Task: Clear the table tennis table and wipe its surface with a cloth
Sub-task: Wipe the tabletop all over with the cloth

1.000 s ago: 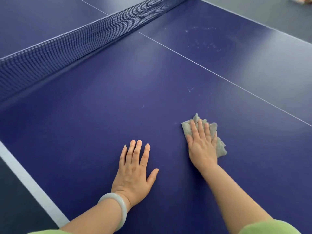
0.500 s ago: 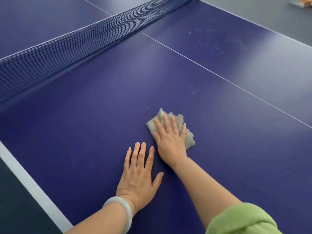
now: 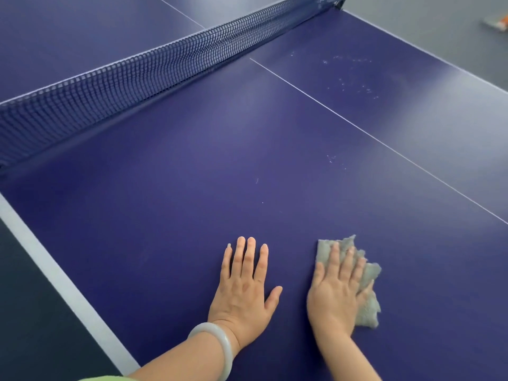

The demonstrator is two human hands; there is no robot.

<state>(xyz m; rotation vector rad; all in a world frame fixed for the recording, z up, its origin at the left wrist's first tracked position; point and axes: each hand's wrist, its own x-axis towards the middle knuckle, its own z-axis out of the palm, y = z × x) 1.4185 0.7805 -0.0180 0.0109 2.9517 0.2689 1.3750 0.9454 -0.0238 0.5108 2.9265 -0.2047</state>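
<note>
The blue table tennis table (image 3: 192, 174) fills the view. My right hand (image 3: 336, 292) lies flat with straight fingers on a grey cloth (image 3: 369, 273), pressing it onto the table near the bottom right. My left hand (image 3: 244, 287) rests flat on the bare surface just to the left of it, fingers straight, a pale bangle on the wrist. Pale dusty specks (image 3: 351, 78) mark the far right half, and a smaller patch of specks (image 3: 334, 159) lies nearer the white centre line.
The dark net (image 3: 137, 78) runs across the table from the left edge to the top right. A white edge line (image 3: 55, 273) borders the table at the left, with dark floor beyond. A small orange and white object (image 3: 497, 22) lies on the grey floor at the top right.
My right hand has swept the cloth from right to left and back to the right, now closer to me. My left hand has stayed planted on the table.
</note>
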